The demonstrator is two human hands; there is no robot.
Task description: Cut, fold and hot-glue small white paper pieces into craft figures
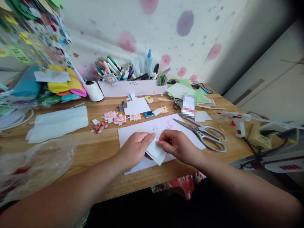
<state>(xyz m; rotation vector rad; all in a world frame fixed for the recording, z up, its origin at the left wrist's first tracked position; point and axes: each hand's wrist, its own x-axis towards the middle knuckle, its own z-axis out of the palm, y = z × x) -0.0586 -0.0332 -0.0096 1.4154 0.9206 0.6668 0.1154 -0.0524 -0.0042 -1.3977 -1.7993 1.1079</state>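
Note:
Between my two hands is a small folded piece of white paper point(155, 151), held just above a larger white sheet point(128, 134) on the table. My left hand point(136, 147) grips its left side, thumb on top and the other fingers mostly hidden beneath. With thumb and fingertips, my right hand point(177, 144) pinches the paper's upper right edge. Silver scissors point(201, 131) lie partly open to the right of my right hand. Beyond the sheet are several small coloured paper cut-outs point(119, 119) and a blank white paper piece point(137, 106).
A glue gun point(237, 120) stands at the right beside a power strip point(260, 137) and cables. Folded white tissue point(59, 122) and a clear plastic bag point(42, 164) lie at left. A pen-filled white box point(128, 88) and a lamp base point(93, 91) line the back.

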